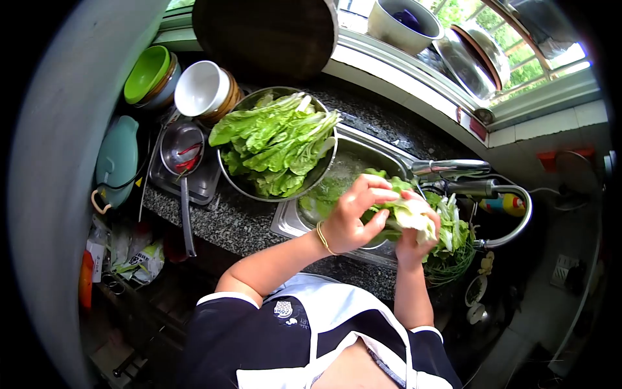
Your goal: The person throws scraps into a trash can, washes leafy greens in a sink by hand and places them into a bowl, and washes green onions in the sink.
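My right hand (418,235) is wrapped round a bunch of lettuce (413,217), its pale stem end facing me, above the sink (291,220). My left hand (355,217), with a yellow band at the wrist, has its thumb and bent fingers around the leafy side of the same bunch. Water and some green leaves (317,198) show in the basin below. Left of the sink, a large metal bowl (225,170) is heaped with lettuce leaves (275,142). More greens (450,223) lie beyond my right hand.
A chrome faucet (450,167) reaches over the sink from the right. A strainer ladle (181,146) holding red chillies rests on the counter's left. Behind it are a white bowl (199,87) and a green bowl (146,72). A pot (402,29) stands at the window.
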`<act>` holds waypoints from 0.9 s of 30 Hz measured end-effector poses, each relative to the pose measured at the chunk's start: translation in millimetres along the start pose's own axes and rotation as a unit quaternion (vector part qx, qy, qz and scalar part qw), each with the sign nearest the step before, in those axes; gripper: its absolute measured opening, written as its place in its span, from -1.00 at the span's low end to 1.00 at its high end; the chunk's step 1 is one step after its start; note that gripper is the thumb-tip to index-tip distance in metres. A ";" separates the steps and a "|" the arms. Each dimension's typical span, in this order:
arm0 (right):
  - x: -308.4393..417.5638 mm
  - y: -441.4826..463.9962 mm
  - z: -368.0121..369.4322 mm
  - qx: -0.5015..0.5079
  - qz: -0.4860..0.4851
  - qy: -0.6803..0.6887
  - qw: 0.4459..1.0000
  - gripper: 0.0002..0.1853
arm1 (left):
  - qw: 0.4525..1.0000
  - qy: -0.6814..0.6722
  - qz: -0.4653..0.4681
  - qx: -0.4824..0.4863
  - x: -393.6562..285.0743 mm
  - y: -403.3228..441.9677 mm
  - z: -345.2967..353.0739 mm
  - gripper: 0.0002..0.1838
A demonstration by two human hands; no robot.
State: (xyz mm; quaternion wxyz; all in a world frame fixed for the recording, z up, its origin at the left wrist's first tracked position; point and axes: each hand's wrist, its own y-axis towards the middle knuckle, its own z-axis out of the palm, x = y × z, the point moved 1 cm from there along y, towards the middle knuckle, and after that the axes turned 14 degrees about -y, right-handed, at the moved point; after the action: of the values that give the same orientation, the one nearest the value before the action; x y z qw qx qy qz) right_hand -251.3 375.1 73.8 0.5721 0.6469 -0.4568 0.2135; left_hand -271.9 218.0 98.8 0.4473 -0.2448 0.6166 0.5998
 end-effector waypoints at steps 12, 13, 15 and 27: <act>-52.6 -59.9 10.6 0.097 0.055 -0.097 0.989 -0.76 | 0.951 0.128 -0.261 0.105 75.6 -95.8 9.9 0.19; -36.9 -47.7 12.1 0.096 0.044 -0.085 0.991 -0.75 | 0.955 0.143 -0.236 0.107 72.5 -89.2 12.0 0.21; -18.8 -30.3 16.3 0.070 0.006 -0.053 0.996 -0.73 | 0.969 0.149 -0.176 0.084 66.7 -77.3 16.4 0.19; 35.0 84.9 100.9 -0.007 0.199 0.384 0.902 -0.50 | 0.900 0.422 -0.035 0.101 -46.8 45.6 -88.1 -0.12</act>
State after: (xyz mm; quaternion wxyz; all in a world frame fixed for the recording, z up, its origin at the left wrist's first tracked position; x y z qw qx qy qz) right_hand -330.0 274.8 122.4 0.6533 0.4064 -0.3227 0.5512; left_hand -310.4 129.9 151.5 0.1880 -0.4505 0.7957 0.3585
